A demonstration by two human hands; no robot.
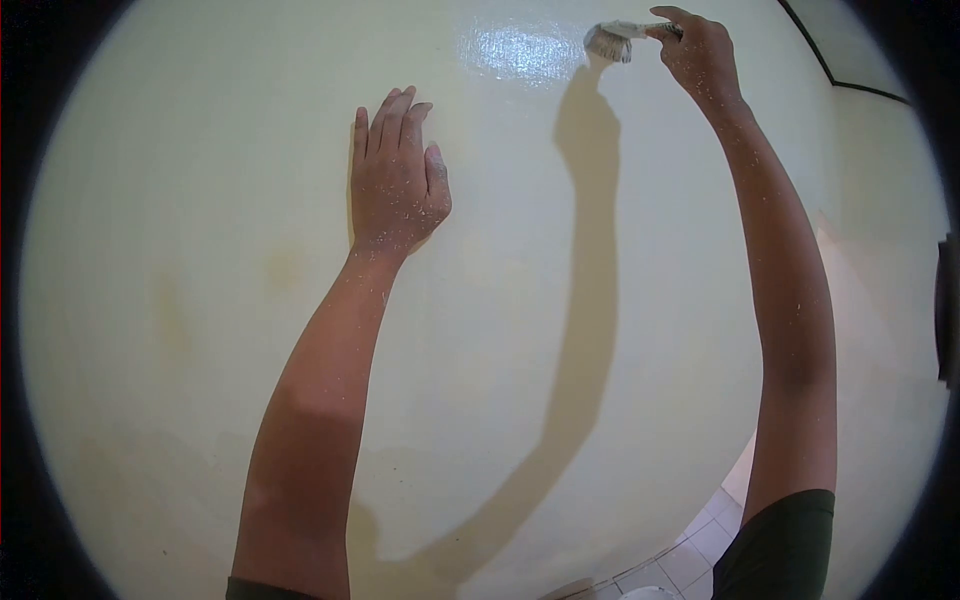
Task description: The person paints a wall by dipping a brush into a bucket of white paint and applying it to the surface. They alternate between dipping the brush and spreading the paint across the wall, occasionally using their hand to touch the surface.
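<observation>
My right hand (703, 58), raised at the upper right, grips the handle of a paintbrush (612, 42). The brush points left, its bristles coated with pale paint and right at the wall (480, 330). Beside the bristles, a wet patch of paint (522, 52) shines on the wall. My left hand (395, 180) lies against the wall further left, fingers stretched upward and thumb apart, holding nothing. Small white paint specks dot both hands and forearms.
Tiled floor (683, 565) shows at the lower right, with part of a white rounded object (648, 593) at the bottom edge. A dark object (944, 312) juts in at the far right. My right arm casts a long shadow on the wall.
</observation>
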